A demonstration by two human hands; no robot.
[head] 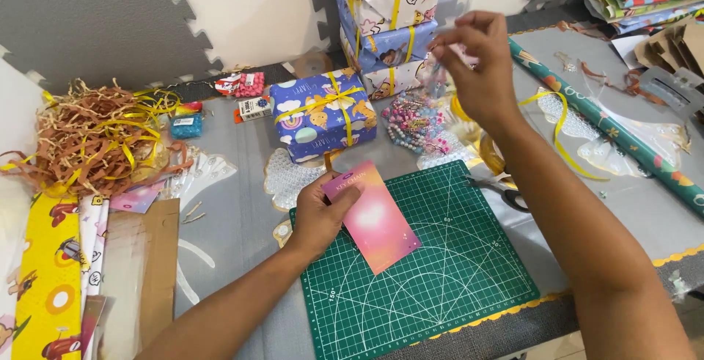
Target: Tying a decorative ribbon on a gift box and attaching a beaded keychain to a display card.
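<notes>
My left hand (pixel 320 212) presses the top left corner of a pink and orange card (pixel 375 221) that lies on a green cutting mat (pixel 440 287). My right hand (pixel 477 56) is raised over the far side of the table, its fingertips pinched on a small clear pinkish piece (pixel 460 52) that is hard to make out. Below that hand lies a heap of pink and white beads (pixel 414 122). A blue wrapped gift box with yellow ribbon (pixel 323 114) sits just beyond the mat.
A stack of wrapped gift boxes (pixel 389 15) stands at the back. Brown and yellow paper shred (pixel 95 136) lies left. Scissors (pixel 506 193) rest right of the mat. A roll of green wrapping paper (pixel 623 140) runs along the right. Patterned sheets (pixel 44 279) lie at the left edge.
</notes>
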